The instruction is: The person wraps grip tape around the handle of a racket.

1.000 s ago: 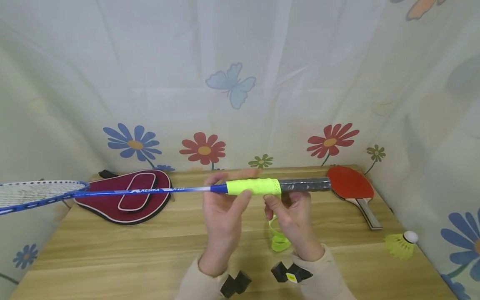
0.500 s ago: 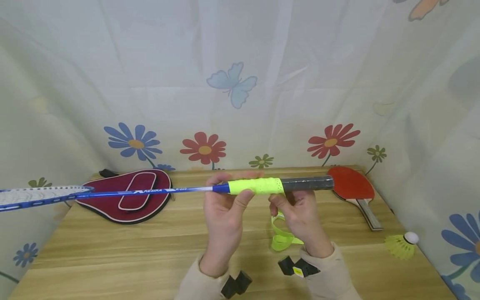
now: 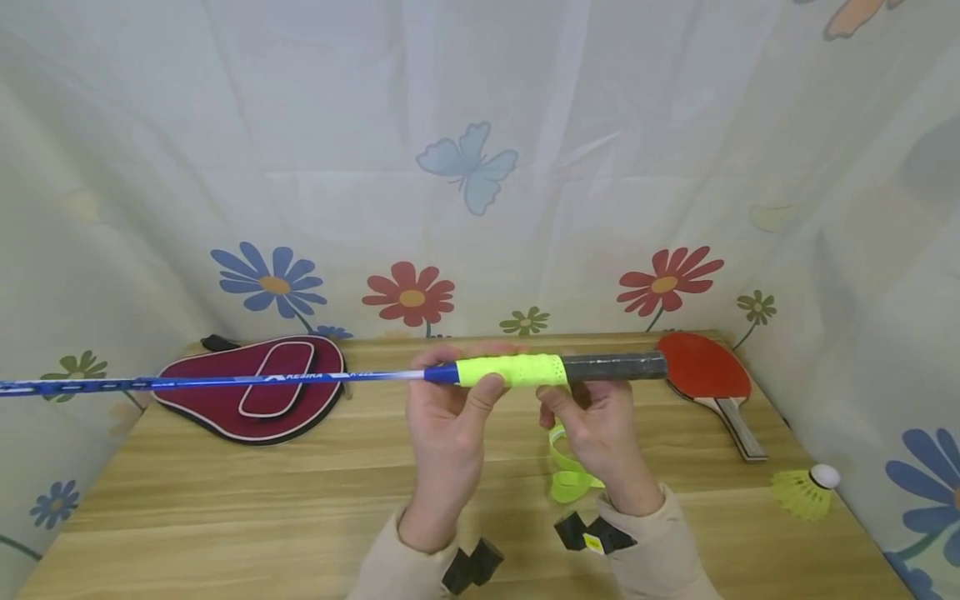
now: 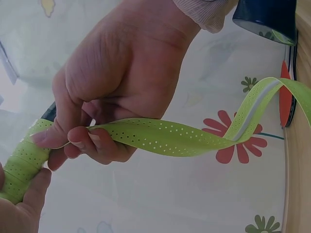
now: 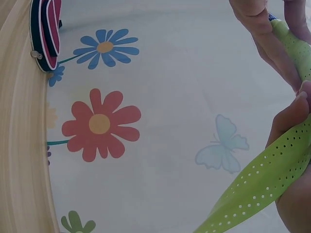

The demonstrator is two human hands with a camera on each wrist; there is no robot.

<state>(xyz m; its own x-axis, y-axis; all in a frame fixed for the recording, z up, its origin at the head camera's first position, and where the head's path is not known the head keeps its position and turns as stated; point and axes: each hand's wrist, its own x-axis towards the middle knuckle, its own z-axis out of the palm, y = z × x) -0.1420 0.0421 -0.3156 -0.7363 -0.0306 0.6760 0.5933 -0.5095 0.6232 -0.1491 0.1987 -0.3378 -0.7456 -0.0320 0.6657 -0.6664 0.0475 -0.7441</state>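
A badminton racket (image 3: 225, 381) with a blue shaft is held level above the table, its head edge-on at the left. Lime perforated grip tape (image 3: 513, 370) covers the upper handle, while the dark handle end (image 3: 617, 367) is bare. My left hand (image 3: 447, 437) holds the wrapped part near the blue cone, thumb on the tape. Just below the wrap's edge, my right hand (image 3: 600, 429) pinches the tape's running length. In the left wrist view, that loose strip (image 4: 160, 137) trails away from the right fingers, twisted and curling. The right wrist view shows the strip (image 5: 262, 179) passing the right hand.
On the wooden table (image 3: 225, 508), a maroon paddle case (image 3: 217, 408) lies at the back left. A red table tennis paddle (image 3: 705, 371) lies at the back right, with a yellow shuttlecock (image 3: 806, 492) nearer the right edge. A flower-printed curtain (image 3: 480, 242) hangs behind.
The racket has turned about its shaft, so its strung face has gone edge-on. My right hand has shifted slightly right, and the dangling tape has moved with it.
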